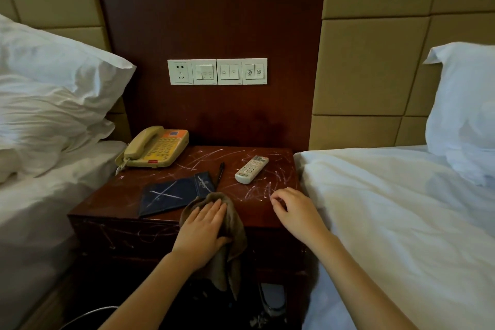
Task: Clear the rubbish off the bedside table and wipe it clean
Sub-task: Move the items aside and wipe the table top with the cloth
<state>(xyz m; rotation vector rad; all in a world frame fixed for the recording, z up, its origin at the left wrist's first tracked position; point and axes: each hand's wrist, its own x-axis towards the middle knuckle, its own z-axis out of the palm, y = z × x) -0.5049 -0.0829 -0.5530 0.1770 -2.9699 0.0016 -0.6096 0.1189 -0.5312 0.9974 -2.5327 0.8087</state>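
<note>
Now wiping. Left hand (203,228) flat, fingers straight, pressing brown cloth (234,246) on front edge of bedside table (112,195). Right hand (294,211) hovering near, fingers loosely curled, empty. White scribbles (257,190) across top. Best: lift remote (251,169), pen (220,173) and blue folder (171,193) aside with right hand first; then firm overlapping strokes, back to front, around phone (155,147).
</note>
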